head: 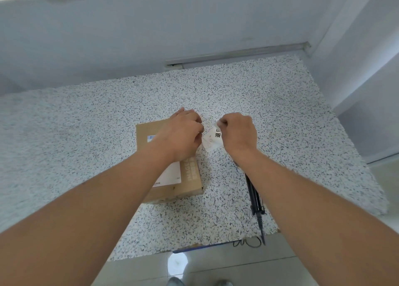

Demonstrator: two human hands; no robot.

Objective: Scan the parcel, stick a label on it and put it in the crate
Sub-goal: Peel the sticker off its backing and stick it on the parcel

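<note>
A flat brown cardboard parcel lies on the speckled counter, with a white sheet on its top partly hidden by my left forearm. Just right of the parcel, above the counter, both hands pinch a small white label with black print. My left hand grips the label's left edge with closed fingers. My right hand grips its upper right part. The label is bent between them. A black scanner lies on the counter under my right forearm. No crate is in view.
The scanner's black cable coils past the counter's near edge. White walls close the counter at the back and right. A blue strip runs under the near edge. Tiled floor lies below.
</note>
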